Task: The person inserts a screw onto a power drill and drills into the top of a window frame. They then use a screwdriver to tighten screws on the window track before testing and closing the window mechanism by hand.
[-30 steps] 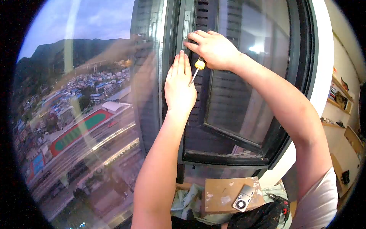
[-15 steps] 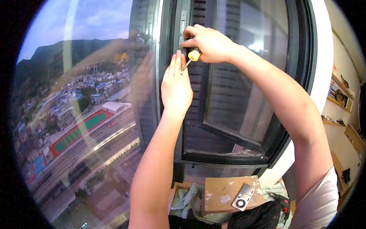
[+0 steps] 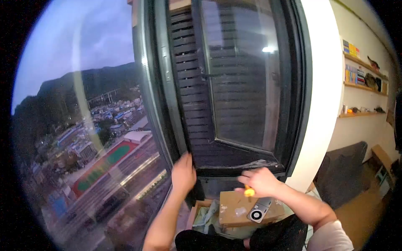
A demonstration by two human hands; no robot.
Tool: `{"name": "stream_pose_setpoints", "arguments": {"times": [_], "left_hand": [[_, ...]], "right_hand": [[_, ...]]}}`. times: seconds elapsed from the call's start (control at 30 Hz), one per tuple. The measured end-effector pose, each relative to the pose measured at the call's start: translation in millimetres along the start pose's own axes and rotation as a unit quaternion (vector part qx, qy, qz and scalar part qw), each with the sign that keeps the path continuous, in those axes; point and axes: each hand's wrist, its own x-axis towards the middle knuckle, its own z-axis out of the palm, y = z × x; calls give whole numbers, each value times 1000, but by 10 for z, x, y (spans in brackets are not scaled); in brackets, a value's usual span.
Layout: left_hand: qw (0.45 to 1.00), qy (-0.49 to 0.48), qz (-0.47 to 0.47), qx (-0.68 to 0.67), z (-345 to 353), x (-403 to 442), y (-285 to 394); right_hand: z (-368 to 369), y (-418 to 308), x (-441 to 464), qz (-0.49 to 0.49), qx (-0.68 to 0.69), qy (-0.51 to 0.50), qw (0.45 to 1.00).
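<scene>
My left hand (image 3: 183, 175) is at the lower part of the dark window post (image 3: 172, 96), fingers up against it and slightly blurred. Nothing shows in that hand. Closed around a screwdriver (image 3: 249, 192) is my right hand (image 3: 261, 182), in front of the bottom rail of the window. Only the yellow end of the screwdriver's handle is plain; its shaft is hidden or too blurred to see. The glazed sash (image 3: 243, 92) stands tilted inward within the dark frame, with slatted louvres behind it.
Below the window is a cardboard box (image 3: 234, 205) with a silver-grey device (image 3: 259, 210) lying on it. An open box (image 3: 196, 213) with crumpled cloth stands to its left. At the right are wall shelves (image 3: 364, 83) and a dark grey chair-like piece (image 3: 343, 167). Glass spans the left side.
Both hands have dropped from high on the window post to its lower end. The right hand has carried the screwdriver down, away from the left hand. The view has turned right.
</scene>
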Motion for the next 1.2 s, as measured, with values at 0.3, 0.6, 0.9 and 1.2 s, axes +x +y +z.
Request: {"name": "stream_pose_setpoints", "arguments": {"times": [0.3,0.6,0.9,1.2], "left_hand": [[835,-520,-144,-111,645,-2503,-139],[874,-451,-180,21,867,-2699,-102],[888,-429,-165,4,776,-2737,-10],[889,-436,-127,52,822,-2762,-39]], "right_hand": [[1434,785,-2843,570,214,228,759],[2108,726,-3564,627,350,223,659],[2107,766,-3492,579,319,66,748],[1993,670,-3331,546,258,-24,796]]}}
